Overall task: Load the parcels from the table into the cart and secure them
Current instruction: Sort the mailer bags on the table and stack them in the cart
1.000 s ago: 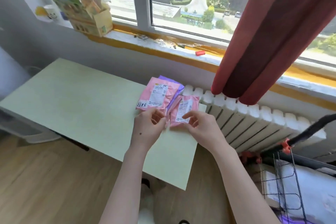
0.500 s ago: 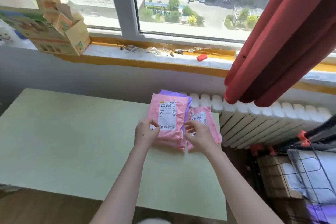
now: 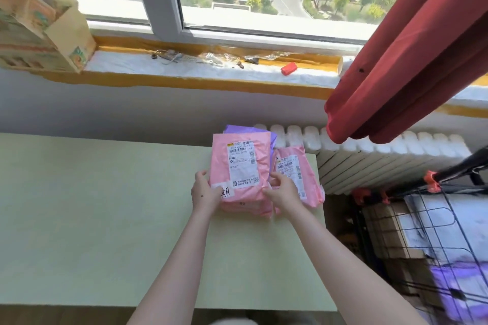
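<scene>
Left grip [image 3: 204, 192], right grip [image 3: 284, 191] pinch large pink parcel [image 3: 241, 163]; one small pink parcel [image 3: 299, 174], one purple parcel [image 3: 245, 129].

Pink parcel [image 3: 241, 174] — handwritten "期", shipping label [image 3: 241, 162] print illegible

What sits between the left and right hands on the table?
Head view: the large pink parcel. The left hand grips its lower left edge, and the right hand grips its lower right edge.
</scene>
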Available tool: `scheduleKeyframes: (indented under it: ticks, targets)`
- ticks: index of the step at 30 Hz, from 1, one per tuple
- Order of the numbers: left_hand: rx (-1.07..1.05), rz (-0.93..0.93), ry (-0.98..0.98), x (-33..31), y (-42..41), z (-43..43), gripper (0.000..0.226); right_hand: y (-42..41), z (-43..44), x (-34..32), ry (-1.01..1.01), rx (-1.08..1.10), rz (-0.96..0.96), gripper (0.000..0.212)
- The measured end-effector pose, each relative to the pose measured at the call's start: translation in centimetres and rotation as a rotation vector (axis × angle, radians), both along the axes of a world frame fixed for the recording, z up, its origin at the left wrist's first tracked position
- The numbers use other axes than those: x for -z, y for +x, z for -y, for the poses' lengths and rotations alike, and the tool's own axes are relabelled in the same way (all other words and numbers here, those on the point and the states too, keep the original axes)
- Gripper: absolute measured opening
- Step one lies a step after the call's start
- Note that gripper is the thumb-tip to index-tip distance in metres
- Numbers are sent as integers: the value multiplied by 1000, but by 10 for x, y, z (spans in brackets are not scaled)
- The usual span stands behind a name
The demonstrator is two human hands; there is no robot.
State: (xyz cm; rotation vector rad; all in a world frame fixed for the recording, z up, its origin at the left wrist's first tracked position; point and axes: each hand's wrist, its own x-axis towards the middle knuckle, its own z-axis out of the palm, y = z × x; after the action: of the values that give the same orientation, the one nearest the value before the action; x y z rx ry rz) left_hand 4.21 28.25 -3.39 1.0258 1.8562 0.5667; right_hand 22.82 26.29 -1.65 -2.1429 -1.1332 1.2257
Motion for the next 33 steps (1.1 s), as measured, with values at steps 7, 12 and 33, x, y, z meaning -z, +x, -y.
scheduleKeyframes:
  ticks: [7, 12, 33]
  targets:
    - [-25, 35, 173, -17, 2, 15, 42, 2, 13, -3, 100, 30, 23, 37]
    - [3, 61, 246, -25, 3, 22, 33, 7, 32, -6, 142, 63, 30, 31]
    - [416, 182, 445, -75, 99, 59, 23, 100, 156, -52, 435, 437, 63, 10]
